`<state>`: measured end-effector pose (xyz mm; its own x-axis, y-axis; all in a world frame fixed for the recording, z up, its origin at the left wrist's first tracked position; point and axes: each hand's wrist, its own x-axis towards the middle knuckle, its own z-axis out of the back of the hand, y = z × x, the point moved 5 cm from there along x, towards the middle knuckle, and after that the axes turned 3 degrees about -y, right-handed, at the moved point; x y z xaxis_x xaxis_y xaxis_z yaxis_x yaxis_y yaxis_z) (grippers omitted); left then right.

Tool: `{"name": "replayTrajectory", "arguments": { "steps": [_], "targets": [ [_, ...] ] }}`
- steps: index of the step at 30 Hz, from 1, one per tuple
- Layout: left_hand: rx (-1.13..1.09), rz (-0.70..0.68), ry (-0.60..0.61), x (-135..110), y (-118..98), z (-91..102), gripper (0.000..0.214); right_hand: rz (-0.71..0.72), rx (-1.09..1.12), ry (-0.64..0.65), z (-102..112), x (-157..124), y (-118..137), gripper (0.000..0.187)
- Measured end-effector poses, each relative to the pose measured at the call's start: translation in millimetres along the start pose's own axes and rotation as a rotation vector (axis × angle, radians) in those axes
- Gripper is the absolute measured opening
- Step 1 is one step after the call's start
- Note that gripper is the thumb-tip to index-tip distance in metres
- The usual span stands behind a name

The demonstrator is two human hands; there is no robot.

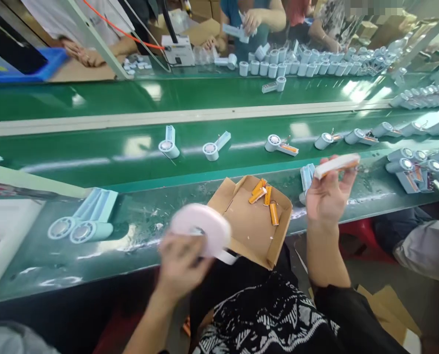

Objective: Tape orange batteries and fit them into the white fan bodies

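My left hand [184,265], smeared by motion, is closed on a pale pink-white roll of tape [208,223], whose loose end hangs at its lower right. Raised on the right, my right hand [328,196] pinches an orange battery [332,170] between thumb and fingers; a white strip [343,161] covers its upper side. Between the hands, an open cardboard box [247,231] sits at the bench edge, with several loose orange batteries [274,214] inside. Just behind my right hand lies a light blue fan body [307,177], partly hidden.
Two light blue fan bodies [90,231] lie on the bench ledge [141,246] at left. Several more rest along the green conveyor belt [131,147], some with orange batteries. Stacked fan bodies [407,167] stand at right. Co-workers' hands [254,19] work across the line.
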<state>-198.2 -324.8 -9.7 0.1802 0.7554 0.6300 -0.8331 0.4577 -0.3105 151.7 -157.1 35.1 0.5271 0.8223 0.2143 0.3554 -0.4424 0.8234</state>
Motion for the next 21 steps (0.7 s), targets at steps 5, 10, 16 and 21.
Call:
{"name": "replayTrajectory", "arguments": {
  "steps": [5, 10, 16, 21],
  "targets": [
    [0.19, 0.404, 0.123, -47.0, 130.5, 10.8, 0.049, -0.152, -0.064, -0.032, 69.7, -26.3, -20.9, 0.062],
    [0.115, 0.307, 0.023, 60.7, 124.1, -33.0, 0.037, -0.18, -0.102, -0.085, 94.4, -42.8, -28.7, 0.06],
    [0.313, 0.346, 0.559, 242.6, 110.5, -159.0, 0.044, -0.034, -0.209, 0.079, 66.8, -39.0, -15.3, 0.053],
    [0.314, 0.403, 0.681, 267.9, 118.5, -186.6, 0.034, -0.019, -0.386, 0.03, 92.4, -43.2, -9.5, 0.053]
  ]
}}
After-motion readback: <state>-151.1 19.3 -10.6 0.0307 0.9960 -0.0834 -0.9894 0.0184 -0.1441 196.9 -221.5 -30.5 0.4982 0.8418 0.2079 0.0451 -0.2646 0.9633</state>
